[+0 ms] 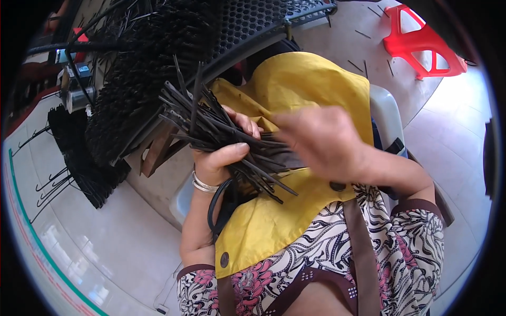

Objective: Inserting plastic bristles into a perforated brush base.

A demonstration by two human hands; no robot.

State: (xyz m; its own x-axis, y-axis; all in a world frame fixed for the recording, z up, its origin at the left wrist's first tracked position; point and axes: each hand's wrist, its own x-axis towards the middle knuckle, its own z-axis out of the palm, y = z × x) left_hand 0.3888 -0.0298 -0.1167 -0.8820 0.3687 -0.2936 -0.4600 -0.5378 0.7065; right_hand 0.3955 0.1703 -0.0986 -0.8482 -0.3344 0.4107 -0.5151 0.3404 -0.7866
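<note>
- Centre of frame: a thick, loose bundle of thin, dark grey-black sticks (213, 129), held over the wearer's lap and a bright yellow cloth apron (308, 79).
- The left hand (215, 158), a metal bangle at its wrist, wraps the bundle, thumb across the front.
- The right hand (324, 139), right of centre, is motion-blurred, its fingers seemingly curled near the bundle's right-hand ends; whether it holds a stick cannot be told.
- Done, as far as visible: a full handful is gathered in one grip.
- Seemingly left: its ends jut unevenly, several at odd angles, so it looks unaligned and partway through handling.
- Upper left: a large, bristling black mass of thin pieces (153, 73) lies beside a black perforated metal surface (250, 31); whether those pieces are finished or waiting is unclear.
</note>
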